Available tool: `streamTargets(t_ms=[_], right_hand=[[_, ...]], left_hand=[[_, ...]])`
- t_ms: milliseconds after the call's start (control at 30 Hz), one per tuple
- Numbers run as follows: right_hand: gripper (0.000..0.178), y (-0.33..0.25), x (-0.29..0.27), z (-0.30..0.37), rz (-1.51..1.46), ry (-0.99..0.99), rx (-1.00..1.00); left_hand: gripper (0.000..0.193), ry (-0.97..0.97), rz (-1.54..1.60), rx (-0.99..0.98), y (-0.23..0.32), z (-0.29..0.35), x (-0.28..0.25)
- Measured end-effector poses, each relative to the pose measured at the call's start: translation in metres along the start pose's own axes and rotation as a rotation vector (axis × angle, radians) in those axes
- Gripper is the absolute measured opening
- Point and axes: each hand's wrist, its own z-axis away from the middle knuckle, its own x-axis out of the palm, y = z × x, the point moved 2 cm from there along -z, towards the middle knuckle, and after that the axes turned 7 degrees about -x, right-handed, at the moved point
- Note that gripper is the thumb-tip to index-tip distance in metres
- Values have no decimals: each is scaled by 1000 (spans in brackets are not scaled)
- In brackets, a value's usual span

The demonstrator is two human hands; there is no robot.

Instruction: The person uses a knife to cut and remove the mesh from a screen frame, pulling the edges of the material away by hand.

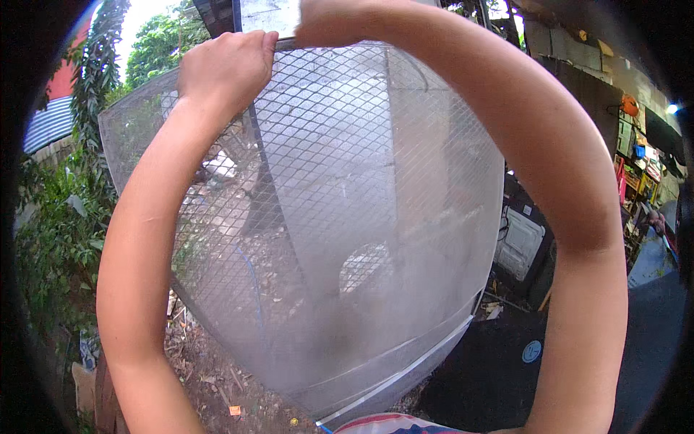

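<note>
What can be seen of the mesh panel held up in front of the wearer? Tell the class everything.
The mesh panel is large, grey and see-through, with a diamond pattern clearest in its upper part; it looks like metal. Lower down it appears hazier. A pale strip runs along its lower right edge. It is held up, its top edge under the closed left hand. The right hand is beside that edge, cut off by the picture; its grip cannot be told.

Dense green leafy foliage fills the left side, below a blue-grey corrugated metal sheet and a flat red surface. Bright white sky shows at upper left. Brown dirt ground lies strewn with litter. At far right, multicoloured clutter sits beneath a small glaring white light.
</note>
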Motion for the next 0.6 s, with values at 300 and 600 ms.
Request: streamTargets(t_ms=[300,600], right_hand=[[33,222,1,218,-62,8,440],[76,170,19,214,-464,220,482]], left_hand=[[47,-61,79,-80,4,5,15],[46,-46,112,-93,52,2,-13]])
